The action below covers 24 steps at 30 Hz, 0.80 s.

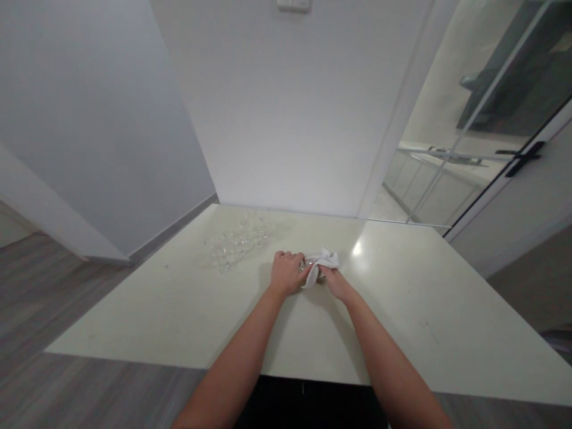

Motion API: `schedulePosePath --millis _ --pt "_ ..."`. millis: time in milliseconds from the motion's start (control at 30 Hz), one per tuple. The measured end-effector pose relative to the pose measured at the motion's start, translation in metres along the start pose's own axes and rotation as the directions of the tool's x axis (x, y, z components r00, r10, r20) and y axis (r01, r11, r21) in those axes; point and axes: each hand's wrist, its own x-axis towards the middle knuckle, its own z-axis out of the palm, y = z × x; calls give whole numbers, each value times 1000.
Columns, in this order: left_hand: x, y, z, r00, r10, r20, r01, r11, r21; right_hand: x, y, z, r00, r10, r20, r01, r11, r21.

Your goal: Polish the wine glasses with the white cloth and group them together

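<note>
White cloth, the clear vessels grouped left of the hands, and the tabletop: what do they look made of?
White cloth: probably fabric, matte; it bunches in soft folds.
Clear vessels: glass or clear plastic, glossy; the tabletop shows through and edges catch highlights. Which one, I can't tell.
Tabletop: hard, pale and semi-gloss, perhaps lacquer or laminate; it reflects a bright, blurred spot of light.

Left hand [287,275] and right hand [337,283] bare, forearms [243,363] bare too. Black clothing [313,408] below, short pale line [302,388] near top.
</note>
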Motion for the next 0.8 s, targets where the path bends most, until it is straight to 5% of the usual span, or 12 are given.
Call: schedulePosePath --millis 467,667,800 --pt "2 2 0 999 44 -20 -44 999 21 2 7 4 990 48 -135 -44 998 37" --pt "2 2 -1 999 15 -32 -13 997 70 7 10 1 996 -40 -86 24 984 -176" --pt "2 4 0 1000 20 -8 -19 997 78 12 19 -5 998 -32 -62 25 993 -114"
